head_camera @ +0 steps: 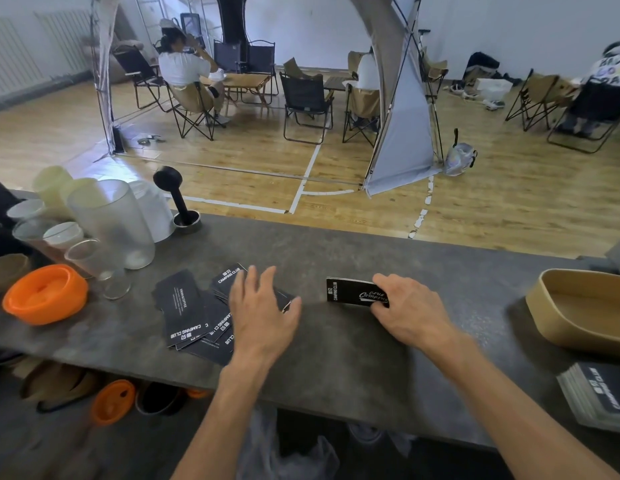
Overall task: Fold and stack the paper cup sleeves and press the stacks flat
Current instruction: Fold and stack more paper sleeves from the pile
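The stacking step looks to be in hand: the right hand (410, 311) pinches a small squared stack of black sleeves (353, 292) between thumb and curled fingers, standing it on its long edge on the counter (336, 358) near the middle of its width, somewhat toward the far edge. The left hand (261, 313) lies with fingers spread and fairly straight over the right side of a loose pile of sleeves (194, 317), which fans out on the counter's left half toward the near edge; whether the palm presses down or only hovers cannot be told. A fair judgement is that the next move calls for drawing one flat sleeve free of the fan without dragging its neighbours, then squaring it onto the held stack before pressing all flat. The sleeves are thin matte black card with white lettering, flattened into long strips with slightly tapered ends; they probably slide easily on one another. The counter is dark grey, mottled and stone-like, with a dull finish. At its right near corner sits a tall finished stack of sleeves (599, 396), its pale edges showing as fine layers. Just beyond that, by the right edge, stands a tan oval tray (543, 306) with smooth rounded walls. At the left end are frosted translucent plastic cups (111, 220), an orange lid (45, 292) and a black-handled tamper (178, 199) near the far edge.
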A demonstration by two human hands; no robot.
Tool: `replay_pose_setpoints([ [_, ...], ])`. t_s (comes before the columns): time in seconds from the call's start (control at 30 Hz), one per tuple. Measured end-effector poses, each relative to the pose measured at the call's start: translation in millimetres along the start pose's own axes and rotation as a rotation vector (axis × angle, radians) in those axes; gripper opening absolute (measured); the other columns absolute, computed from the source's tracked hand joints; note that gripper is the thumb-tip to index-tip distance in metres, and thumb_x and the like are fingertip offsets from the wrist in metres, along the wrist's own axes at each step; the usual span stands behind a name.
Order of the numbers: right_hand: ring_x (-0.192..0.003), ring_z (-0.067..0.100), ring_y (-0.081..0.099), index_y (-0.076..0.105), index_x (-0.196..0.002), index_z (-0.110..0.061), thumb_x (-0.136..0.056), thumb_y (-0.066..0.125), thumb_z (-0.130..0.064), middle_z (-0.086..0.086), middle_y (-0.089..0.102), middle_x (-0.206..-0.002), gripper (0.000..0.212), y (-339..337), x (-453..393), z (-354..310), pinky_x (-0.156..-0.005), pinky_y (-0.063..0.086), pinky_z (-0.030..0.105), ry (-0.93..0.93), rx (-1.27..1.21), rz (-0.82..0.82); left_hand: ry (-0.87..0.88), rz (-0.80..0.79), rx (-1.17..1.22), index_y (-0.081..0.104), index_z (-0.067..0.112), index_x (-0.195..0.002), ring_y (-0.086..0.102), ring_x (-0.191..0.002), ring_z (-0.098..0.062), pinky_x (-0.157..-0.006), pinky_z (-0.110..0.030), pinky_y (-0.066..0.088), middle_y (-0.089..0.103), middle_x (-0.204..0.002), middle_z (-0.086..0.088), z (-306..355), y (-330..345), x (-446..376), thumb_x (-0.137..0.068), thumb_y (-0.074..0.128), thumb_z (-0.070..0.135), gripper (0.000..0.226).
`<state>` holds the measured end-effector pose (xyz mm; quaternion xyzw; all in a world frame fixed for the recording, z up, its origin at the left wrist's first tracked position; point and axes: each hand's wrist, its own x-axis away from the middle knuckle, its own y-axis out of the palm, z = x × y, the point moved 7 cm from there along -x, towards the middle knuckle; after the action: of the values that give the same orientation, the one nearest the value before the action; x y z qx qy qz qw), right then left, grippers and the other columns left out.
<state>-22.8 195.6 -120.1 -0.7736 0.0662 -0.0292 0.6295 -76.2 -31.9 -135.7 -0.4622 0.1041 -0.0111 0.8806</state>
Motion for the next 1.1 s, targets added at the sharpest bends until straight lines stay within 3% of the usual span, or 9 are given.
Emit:
replay_pose_setpoints([
  [0.13, -0.096, 0.020, 0.053, 0.049, -0.104, -0.025, -0.093, 0.047, -0.034, -0.005, 0.054, -0.096, 0.014, 1, 1, 0, -0.066, 0.040, 0.034, -0.003, 0.006, 0.018, -0.052, -0.195, -0.090, 0.024, 0.019, -0.153, -0.003, -0.151, -0.020, -0.123, -0.036, 0.006, 0.016, -0.163, -0.005, -24, -1, 23, -0.087, 0.065, 0.047, 0.082],
  [0.27, -0.093, 0.019, 0.052, 0.047, -0.101, -0.025, -0.094, 0.047, -0.034, -0.006, 0.052, -0.093, 0.012, 1, 2, 0, -0.066, 0.042, 0.034, -0.012, 0.003, 0.021, -0.039, -0.067, 0.026, 0.053, 0.020, -0.133, 0.022, -0.147, -0.017, -0.111, -0.037, 0.032, 0.050, -0.143, 0.001, -15, -8, 38, -0.089, 0.067, 0.023, 0.046],
  [0.37, -0.092, 0.019, 0.052, 0.046, -0.099, -0.025, -0.094, 0.047, -0.032, -0.005, 0.053, -0.093, 0.009, 1, 4, -1, -0.066, 0.043, 0.035, -0.016, 0.001, 0.019, 0.026, 0.038, 0.060, 0.073, 0.024, -0.106, 0.042, -0.135, -0.020, -0.106, -0.039, 0.036, 0.070, -0.114, 0.007, -6, -15, 39, -0.088, 0.069, 0.017, 0.020],
  [0.5, -0.090, 0.019, 0.051, 0.044, -0.096, -0.025, -0.093, 0.046, -0.030, -0.005, 0.052, -0.091, 0.006, 0, 6, -2, -0.066, 0.044, 0.036, -0.019, -0.009, 0.015, 0.175, 0.229, 0.151, 0.075, 0.023, -0.090, 0.051, -0.119, -0.015, -0.102, -0.028, 0.037, 0.070, -0.094, 0.015, 14, -28, 41, -0.087, 0.071, 0.011, 0.013],
  [0.57, -0.088, 0.019, 0.051, 0.042, -0.094, -0.026, -0.093, 0.046, -0.030, -0.006, 0.051, -0.090, 0.006, 0, 7, -1, -0.066, 0.044, 0.035, -0.020, -0.012, 0.013, 0.180, 0.252, 0.223, 0.073, 0.019, -0.090, 0.053, -0.114, -0.014, -0.098, -0.015, 0.032, 0.067, -0.092, 0.013, 20, -29, 41, -0.088, 0.068, 0.007, 0.013],
  [0.67, -0.089, 0.019, 0.050, 0.042, -0.093, -0.025, -0.092, 0.046, -0.029, -0.005, 0.050, -0.090, 0.006, 2, 8, -1, -0.066, 0.041, 0.035, -0.017, -0.018, 0.003, 0.114, 0.257, 0.203, 0.070, 0.018, -0.102, 0.053, -0.113, -0.019, -0.099, -0.026, 0.038, 0.066, -0.105, 0.007, 13, -29, 38, -0.087, 0.069, 0.012, 0.016],
  [0.83, -0.088, 0.020, 0.049, 0.043, -0.093, -0.024, -0.092, 0.046, -0.029, -0.005, 0.050, -0.089, 0.006, 3, 6, 0, -0.065, 0.040, 0.034, -0.013, -0.020, 0.010, -0.083, -0.093, -0.119, 0.035, 0.014, -0.150, 0.014, -0.149, -0.024, -0.121, -0.037, 0.015, 0.028, -0.159, -0.005, -29, -8, 33, -0.086, 0.068, 0.046, 0.079],
  [0.93, -0.087, 0.020, 0.050, 0.045, -0.094, -0.023, -0.092, 0.047, -0.029, -0.005, 0.051, -0.089, 0.006, 3, 5, 1, -0.064, 0.041, 0.035, -0.007, -0.019, 0.006, -0.031, -0.091, -0.108, 0.046, 0.019, -0.143, 0.018, -0.149, -0.020, -0.119, -0.039, 0.022, 0.039, -0.154, 0.003, -29, -10, 38, -0.086, 0.069, 0.042, 0.066],
  [1.1, -0.090, 0.021, 0.052, 0.048, -0.098, -0.024, -0.092, 0.048, -0.030, -0.004, 0.054, -0.092, 0.008, 3, 3, 1, -0.066, 0.043, 0.035, -0.003, -0.018, -0.005, -0.008, -0.022, -0.061, 0.068, 0.020, -0.118, 0.048, -0.126, -0.025, -0.102, -0.041, 0.042, 0.068, -0.116, 0.001, -23, -20, 41, -0.077, 0.080, 0.028, 0.044],
])
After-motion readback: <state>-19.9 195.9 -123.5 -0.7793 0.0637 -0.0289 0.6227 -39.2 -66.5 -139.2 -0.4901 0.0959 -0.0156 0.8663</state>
